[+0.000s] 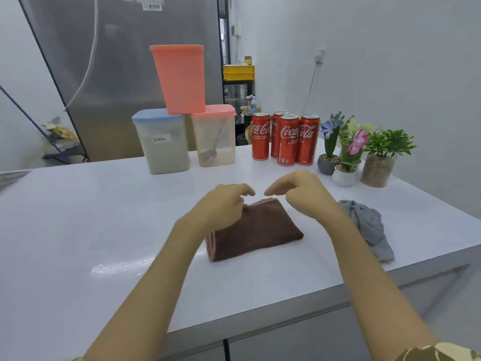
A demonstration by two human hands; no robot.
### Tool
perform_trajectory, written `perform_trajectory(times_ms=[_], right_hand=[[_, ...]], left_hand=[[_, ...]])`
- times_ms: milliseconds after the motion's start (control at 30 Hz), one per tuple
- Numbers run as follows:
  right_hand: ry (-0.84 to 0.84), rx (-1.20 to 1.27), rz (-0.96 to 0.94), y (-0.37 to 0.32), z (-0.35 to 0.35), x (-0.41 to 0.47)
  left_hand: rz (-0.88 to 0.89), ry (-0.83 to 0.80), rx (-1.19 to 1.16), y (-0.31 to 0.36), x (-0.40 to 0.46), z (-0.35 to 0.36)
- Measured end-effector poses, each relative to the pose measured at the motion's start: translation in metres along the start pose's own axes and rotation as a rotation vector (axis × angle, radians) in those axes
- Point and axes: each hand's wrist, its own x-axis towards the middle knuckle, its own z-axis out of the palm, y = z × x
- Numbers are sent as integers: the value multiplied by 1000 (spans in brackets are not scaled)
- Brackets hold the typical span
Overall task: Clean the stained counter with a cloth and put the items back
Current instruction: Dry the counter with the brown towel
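1. A steel refrigerator [122, 74] fills the back left of the room, behind a white surface [78, 217] that runs across the view.
2. On the far side of the surface stands a blue-lidded container [162, 143] labelled "latte", just beside a pink-lidded container [214, 136] with a spoon inside; an upturned pink tub [179, 79] rests across both lids.
3. At the centre of the surface lies a folded brown cloth [255, 230], flat and squared.
4. The left hand [221, 207] hovers over the cloth's far left corner, fingers loosely curled and relaxed, gripping nothing; whether it touches the cloth cannot be told.
5. The right hand [302, 191] hangs over the far right corner, fingers likewise loosely bent downward, holding nothing, with a narrow gap between it and the left hand.
6. Four red cola cans [286, 139] stand in a tight group behind the hands, near the far edge.
7. A crumpled grey rag [369, 225] lies on the surface just right of the right forearm, apart from the brown cloth.
8. Three small potted plants [359, 152] cluster at the far right, near the wall.
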Motion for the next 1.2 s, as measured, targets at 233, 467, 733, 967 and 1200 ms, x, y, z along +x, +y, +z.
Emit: perform_trajectory(times_ms=[233,467,733,967,1200], right_hand=[[-293,-209,-83,40,53,0],[-392,-363,-20,31,46,-4],[-335,-585,306,-27,76,-7],[-296,-646,99,-29,139,14],[-454,-551,-215,-3,96,-24]], left_hand=[[13,-143,199,-10,14,67],[-251,-186,288,-21,8,51],[-483,-50,394,-81,-7,-9],[-535,38,255,-100,-20,-20],[-444,35,202,-105,-23,-4]])
